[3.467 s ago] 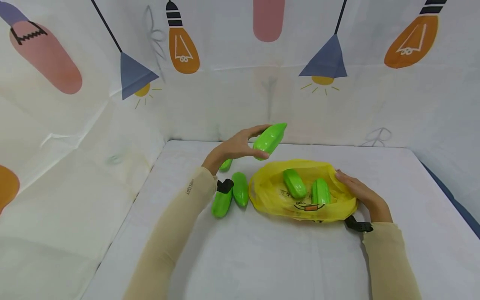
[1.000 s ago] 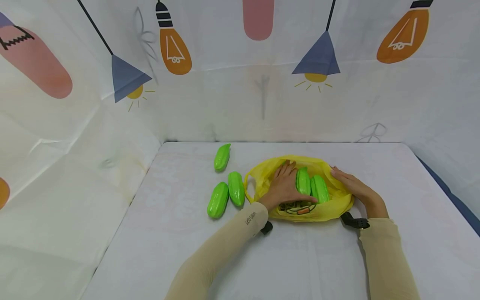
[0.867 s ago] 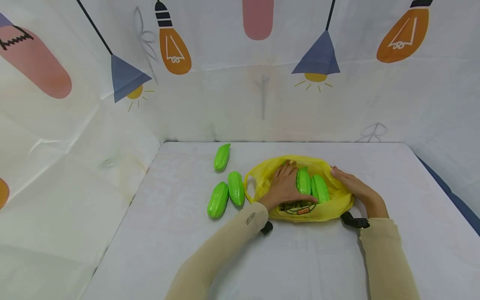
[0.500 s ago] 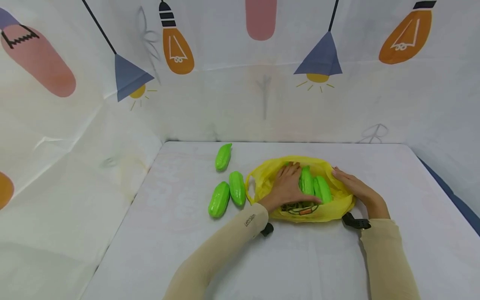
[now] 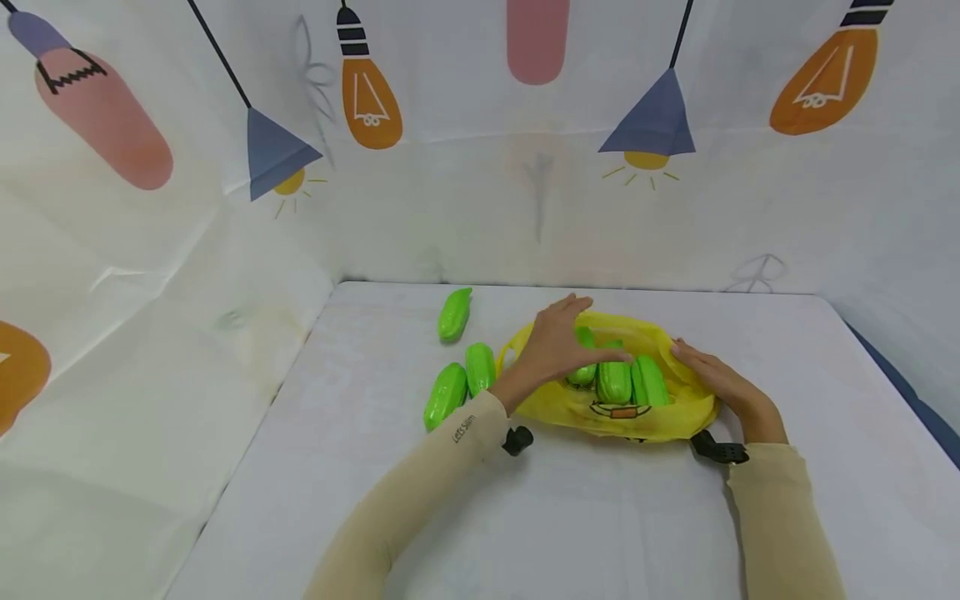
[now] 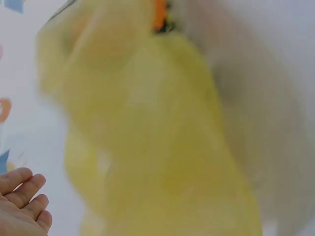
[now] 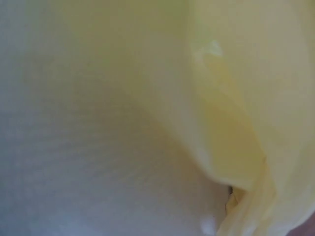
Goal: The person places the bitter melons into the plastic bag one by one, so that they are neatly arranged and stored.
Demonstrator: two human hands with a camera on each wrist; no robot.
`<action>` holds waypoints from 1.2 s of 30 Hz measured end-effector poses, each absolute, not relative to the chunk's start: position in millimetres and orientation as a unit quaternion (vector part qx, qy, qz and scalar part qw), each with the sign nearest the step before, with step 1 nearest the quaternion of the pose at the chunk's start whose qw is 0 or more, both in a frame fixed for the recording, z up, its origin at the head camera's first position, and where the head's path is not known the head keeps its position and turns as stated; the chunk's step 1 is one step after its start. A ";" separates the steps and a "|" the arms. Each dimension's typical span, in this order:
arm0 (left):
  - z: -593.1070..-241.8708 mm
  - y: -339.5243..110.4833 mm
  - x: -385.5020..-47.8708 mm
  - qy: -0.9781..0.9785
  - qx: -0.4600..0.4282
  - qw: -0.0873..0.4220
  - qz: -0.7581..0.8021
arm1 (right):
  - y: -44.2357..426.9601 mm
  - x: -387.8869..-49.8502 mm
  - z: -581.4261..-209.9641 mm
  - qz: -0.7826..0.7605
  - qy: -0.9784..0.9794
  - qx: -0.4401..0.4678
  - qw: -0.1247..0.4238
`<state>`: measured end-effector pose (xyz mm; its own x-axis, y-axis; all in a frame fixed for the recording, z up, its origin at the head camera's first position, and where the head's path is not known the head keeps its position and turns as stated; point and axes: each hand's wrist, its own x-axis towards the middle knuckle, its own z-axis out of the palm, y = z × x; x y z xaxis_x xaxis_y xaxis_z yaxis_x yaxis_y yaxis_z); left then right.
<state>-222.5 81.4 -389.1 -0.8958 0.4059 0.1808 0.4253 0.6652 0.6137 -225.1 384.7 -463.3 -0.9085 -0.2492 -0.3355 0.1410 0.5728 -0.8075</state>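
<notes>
An open yellow plastic bag lies on the white table with three green, cucumber-like pieces in it; one of them is at the right. Above the bag's left part is my left hand, thumb and fingers spread apart, holding nothing. Its fingers show at the lower left of the left wrist view, beside the blurred yellow bag. My right hand rests with extended fingers against the bag's right rim. The right wrist view is mostly filled by the bag; the right fingers cannot be made out there.
Left of the bag, three more green pieces lie on the table: one farther back, and two side by side near the left forearm. A white cloth with printed lamps stands behind the table.
My left hand has risen out of the bag and moved slightly left and back, uncovering a third green piece in the bag. The right hand stays at the rim. The head view has shifted slightly.
</notes>
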 end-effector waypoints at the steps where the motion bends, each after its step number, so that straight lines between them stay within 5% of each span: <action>1: -385.2 75.2 -224.1 -0.907 -0.223 0.017 -0.357 | 384.5 -224.8 -463.3 -0.461 0.861 -0.031 0.211; 14: -371.2 -23.6 -240.9 -0.898 -0.158 0.028 -0.409 | 386.6 -225.7 -464.2 -0.456 0.863 -0.031 0.216; 24: -418.4 -97.0 -226.5 -0.915 -0.103 -0.011 -0.390 | 386.6 -227.3 -462.2 -0.457 0.863 -0.033 0.212; 36: -464.2 -127.5 -216.3 -0.892 -0.165 -0.084 -0.412 | 385.7 -227.2 -465.2 -0.457 0.863 -0.023 0.215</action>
<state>-216.3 -127.5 -464.2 -0.9312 0.3642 -0.0137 0.2255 0.6053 0.7633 -227.2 385.7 -465.2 -0.9063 -0.2361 -0.3505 0.1574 0.5810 -0.7985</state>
